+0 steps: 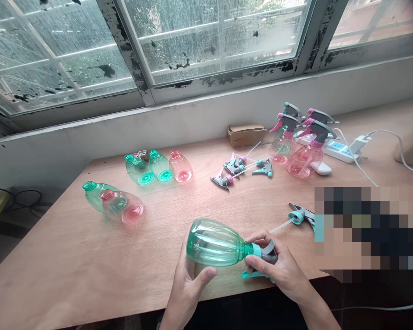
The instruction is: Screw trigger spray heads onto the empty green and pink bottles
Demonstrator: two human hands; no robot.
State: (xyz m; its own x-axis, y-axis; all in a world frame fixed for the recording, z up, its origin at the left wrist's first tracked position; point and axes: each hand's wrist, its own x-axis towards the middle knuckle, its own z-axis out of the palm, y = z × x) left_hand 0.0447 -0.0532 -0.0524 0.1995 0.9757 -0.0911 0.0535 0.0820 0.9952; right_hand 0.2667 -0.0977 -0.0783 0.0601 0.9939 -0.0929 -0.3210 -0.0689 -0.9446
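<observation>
A green transparent spray bottle (pixel 215 243) lies sideways in the air above the table's front edge, base to the left. My left hand (pixel 189 282) cups its base, thumb along the near side. My right hand (pixel 278 266) closes around the grey and teal trigger sprayer (pixel 269 255) at the bottle's neck, thumb and fingers at the teal collar. The sprayer's teal trigger points toward me, below the neck. Inside the bottle a pale dip tube shows faintly. Just beyond my right hand lies a loose teal and grey sprayer head (pixel 298 217) with its tube.
Left on the wooden table (pixel 72 266) are green bottles (pixel 136 169) and pink bottles (pixel 181 167) without heads. Loose sprayer heads (pixel 234 166) lie mid-table by a cardboard box (pixel 247 135). Several assembled bottles (pixel 306 158) stand near a power strip (pixel 342 150). A blurred person is at right.
</observation>
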